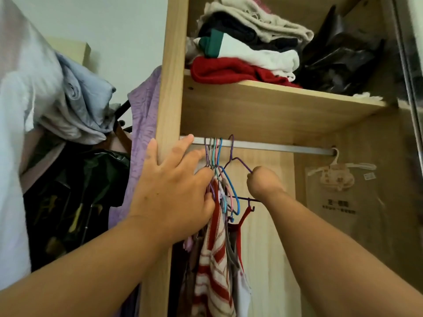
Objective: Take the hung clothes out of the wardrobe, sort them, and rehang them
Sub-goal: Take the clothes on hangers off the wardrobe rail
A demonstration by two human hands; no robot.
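Wardrobe (174, 88) wood fills my view, folded piles (240, 53) on its shelf (274, 97) above the rod (274, 147). Clothes (215, 259) hang bunched at the rod's left end, where I see the left hand (174, 193) spread wide, fingers (196, 154) against the hangers (219, 154). Right hand (263, 181) grips a purple hanger (244, 165), fingers curled round it.

Hangers (219, 175) at the left end of the rail (274, 146), folded clothes (247, 53) on the shelf (274, 104) above it
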